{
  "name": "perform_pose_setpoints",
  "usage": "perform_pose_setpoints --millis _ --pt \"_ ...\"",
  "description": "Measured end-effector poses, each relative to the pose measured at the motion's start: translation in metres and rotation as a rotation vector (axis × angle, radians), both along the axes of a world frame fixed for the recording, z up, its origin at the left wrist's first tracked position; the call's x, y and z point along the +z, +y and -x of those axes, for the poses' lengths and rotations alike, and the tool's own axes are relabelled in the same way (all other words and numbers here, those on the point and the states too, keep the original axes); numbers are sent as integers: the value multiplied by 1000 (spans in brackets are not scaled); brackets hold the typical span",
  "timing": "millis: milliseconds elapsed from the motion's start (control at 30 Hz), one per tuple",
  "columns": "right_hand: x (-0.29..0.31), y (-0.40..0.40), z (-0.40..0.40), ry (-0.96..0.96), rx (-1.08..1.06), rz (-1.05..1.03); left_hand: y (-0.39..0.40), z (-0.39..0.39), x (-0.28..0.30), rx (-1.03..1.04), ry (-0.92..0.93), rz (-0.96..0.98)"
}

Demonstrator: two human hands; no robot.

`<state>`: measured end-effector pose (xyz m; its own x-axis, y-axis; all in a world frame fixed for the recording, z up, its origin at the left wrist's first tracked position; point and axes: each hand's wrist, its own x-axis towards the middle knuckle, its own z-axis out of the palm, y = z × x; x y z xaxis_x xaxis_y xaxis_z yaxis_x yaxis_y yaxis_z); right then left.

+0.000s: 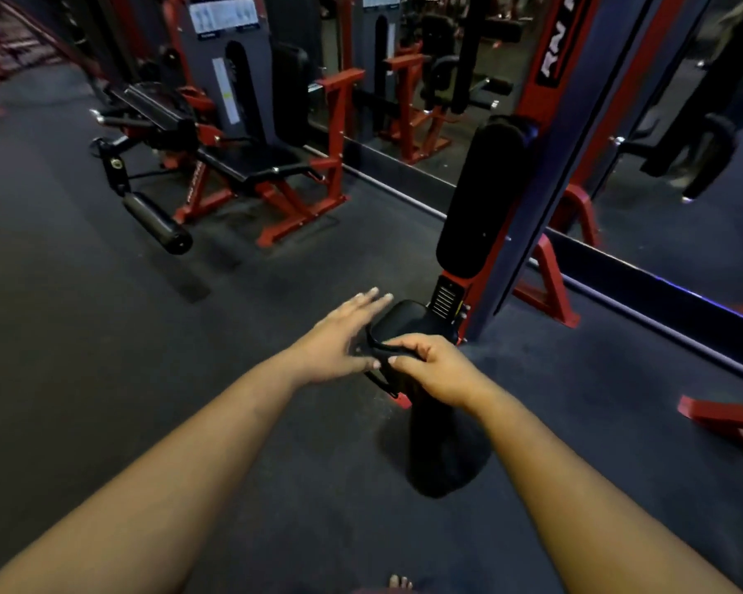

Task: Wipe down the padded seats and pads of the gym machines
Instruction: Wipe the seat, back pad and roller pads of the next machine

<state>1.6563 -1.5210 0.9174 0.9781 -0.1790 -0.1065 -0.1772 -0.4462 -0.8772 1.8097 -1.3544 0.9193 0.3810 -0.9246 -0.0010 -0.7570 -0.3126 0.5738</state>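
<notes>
Both hands meet at the seat's near edge: left hand flat, fingers straight; right hand pinching a black cloth that hangs down. Bare floor spreads leftward.

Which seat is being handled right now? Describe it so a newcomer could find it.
Start at the tall blue-and-red upright by the mirror wall. A long black back pad stands against it, and just below sits the small black seat pad. Unlike the leg machine's seat farther left, both hands are at it: left hand open, right hand pinching something black.
</notes>
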Motion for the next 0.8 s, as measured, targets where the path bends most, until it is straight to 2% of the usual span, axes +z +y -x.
perform_pose_setpoints --millis 100,167,267,333,433,533,633,700,733,800 --pt "14 -9 -34 -63 -34 73 -13 -39 13 -49 -191 -70" --pt "20 -21 -54 -90 -87 197 -15 -71 13 -40 -199 0" --pt "22 -33 -74 32 -97 446 -9 -123 11 -36 -47 166" --pt "15 -41 -78 207 -73 603 2 -151 8 20 77 309" --pt "-5 -39 -76 446 -147 661 22 -203 4 222 256 376" --pt "-15 -17 -82 307 -390 415 32 -250 -1 381 213 314" --pt "-13 13 -114 161 -619 149 29 -269 -3 480 75 127" --pt "-12 31 -141 111 -742 -63 25 -273 -6 482 55 23" --pt "-12 39 -153 101 -792 -178 23 -272 -9 478 84 -10" --pt "-11 50 -179 93 -856 -380 17 -267 -16 487 256 6"
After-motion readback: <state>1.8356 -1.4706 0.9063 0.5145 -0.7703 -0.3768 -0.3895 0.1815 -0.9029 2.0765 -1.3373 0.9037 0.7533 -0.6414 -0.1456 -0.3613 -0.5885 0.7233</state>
